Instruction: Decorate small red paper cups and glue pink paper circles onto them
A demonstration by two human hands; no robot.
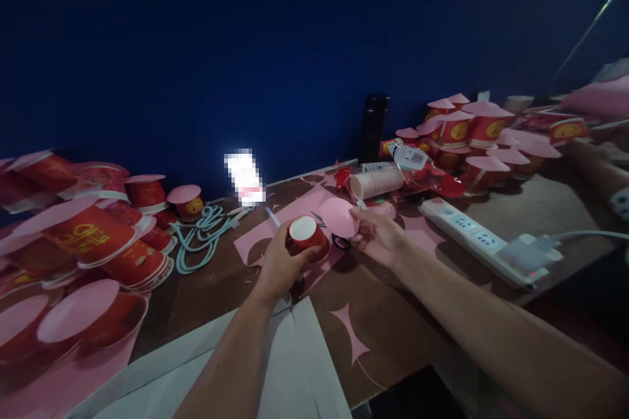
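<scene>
A red paper cup point(314, 245) with a white inside is gripped in my left hand point(281, 265), its mouth tilted up and toward me. Between the thumb and fingers of my right hand point(376, 232) is a pink paper disc point(339, 217), just right of the cup. The disc and the cup look close together; I cannot tell whether they touch. Partly under the disc lies a pair of scissors point(341, 243) with dark handles. Pink sheets with round cut-outs point(253, 242) spread on the table beneath my hands. A white pen-like stick point(272, 216) lies behind my left hand.
Red cups with pink discs on them crowd the left point(93, 232) and the back right point(455, 131). A stack of paper cups point(377, 182), a black bottle point(373, 127) and a power strip point(472, 236) stand or lie to the right. A coiled cable point(201, 242) and a lit screen point(246, 177) are left.
</scene>
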